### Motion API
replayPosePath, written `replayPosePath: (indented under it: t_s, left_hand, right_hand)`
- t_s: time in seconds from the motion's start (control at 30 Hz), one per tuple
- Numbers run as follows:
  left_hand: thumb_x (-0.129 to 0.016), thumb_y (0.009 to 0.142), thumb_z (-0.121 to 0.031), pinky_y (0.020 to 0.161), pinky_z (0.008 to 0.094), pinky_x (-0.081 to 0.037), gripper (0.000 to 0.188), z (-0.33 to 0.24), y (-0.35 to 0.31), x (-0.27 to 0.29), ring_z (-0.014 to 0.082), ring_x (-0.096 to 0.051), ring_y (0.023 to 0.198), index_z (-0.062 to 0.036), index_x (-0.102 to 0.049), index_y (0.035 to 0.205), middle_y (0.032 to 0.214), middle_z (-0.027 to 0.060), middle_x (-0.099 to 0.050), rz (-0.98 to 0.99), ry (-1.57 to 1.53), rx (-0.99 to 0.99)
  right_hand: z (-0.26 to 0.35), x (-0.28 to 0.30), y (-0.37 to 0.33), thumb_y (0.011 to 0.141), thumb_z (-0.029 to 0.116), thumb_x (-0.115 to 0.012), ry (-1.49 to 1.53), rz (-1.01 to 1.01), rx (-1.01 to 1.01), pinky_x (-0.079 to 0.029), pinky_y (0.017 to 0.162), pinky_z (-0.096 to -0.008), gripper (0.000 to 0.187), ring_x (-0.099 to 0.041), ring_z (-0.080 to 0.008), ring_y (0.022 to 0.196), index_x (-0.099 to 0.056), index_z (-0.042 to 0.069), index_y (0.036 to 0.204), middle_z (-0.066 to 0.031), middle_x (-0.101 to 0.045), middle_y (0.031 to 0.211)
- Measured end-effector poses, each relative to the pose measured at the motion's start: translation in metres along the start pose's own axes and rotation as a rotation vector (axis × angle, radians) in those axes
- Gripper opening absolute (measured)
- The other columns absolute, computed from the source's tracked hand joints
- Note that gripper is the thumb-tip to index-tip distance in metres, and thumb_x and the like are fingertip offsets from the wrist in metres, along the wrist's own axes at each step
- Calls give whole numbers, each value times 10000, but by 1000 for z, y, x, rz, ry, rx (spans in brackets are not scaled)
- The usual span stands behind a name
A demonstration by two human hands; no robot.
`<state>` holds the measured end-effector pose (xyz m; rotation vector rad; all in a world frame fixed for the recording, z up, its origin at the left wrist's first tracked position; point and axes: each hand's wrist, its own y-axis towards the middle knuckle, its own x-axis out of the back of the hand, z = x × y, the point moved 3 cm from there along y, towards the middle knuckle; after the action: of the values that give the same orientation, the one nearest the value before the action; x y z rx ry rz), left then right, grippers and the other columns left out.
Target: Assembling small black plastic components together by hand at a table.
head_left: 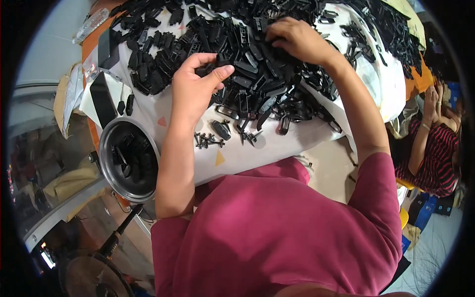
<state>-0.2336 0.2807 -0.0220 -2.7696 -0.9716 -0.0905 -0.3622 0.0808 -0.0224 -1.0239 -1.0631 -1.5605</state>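
Metal bowl [132, 191]: partly filled with black parts; I judge a small share is done.
Heap of black parts [243, 81]: spread across the cloth-covered worktop [277, 148], so most looks left.
Left fingers [221, 75]: thumb and index slightly parted at the heap's near side; I can't tell if they grip a part.
Right fingers [281, 33]: half-curled over the heap's far side; any hold is hidden.
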Motion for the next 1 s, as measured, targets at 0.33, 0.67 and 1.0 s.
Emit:
replayPosePath:
  t_s: [0.33,0.67,1.0]
  left_hand:
    - [-686,735,-81,494,180,-423,270,3,-4,0,59,-520,564,-7,-557,961,781,22,-552,62,-300,-14]
    - [-685,742,-90,517,175,-423,290,3,-12,-9,51,-510,570,-2,-588,1001,766,1,-584,170,-383,-35]
    - [-694,737,-110,555,172,-433,301,-13,-14,-12,47,-512,600,9,-592,994,751,7,-595,126,-443,-75]
  right_hand:
    - [13,-6,12,707,123,-591,-296,105,-39,-426,783,-366,176,-500,-258,928,-581,76,876,-62,-548,939]
    - [59,27,4,850,130,-547,359,-363,-252,-439,551,-269,122,-532,-173,581,-472,34,863,-80,-550,676]
    - [118,4,-20,803,-12,-567,1004,-417,-242,-499,614,-205,364,-558,-108,834,-482,19,1156,-94,-529,1093]
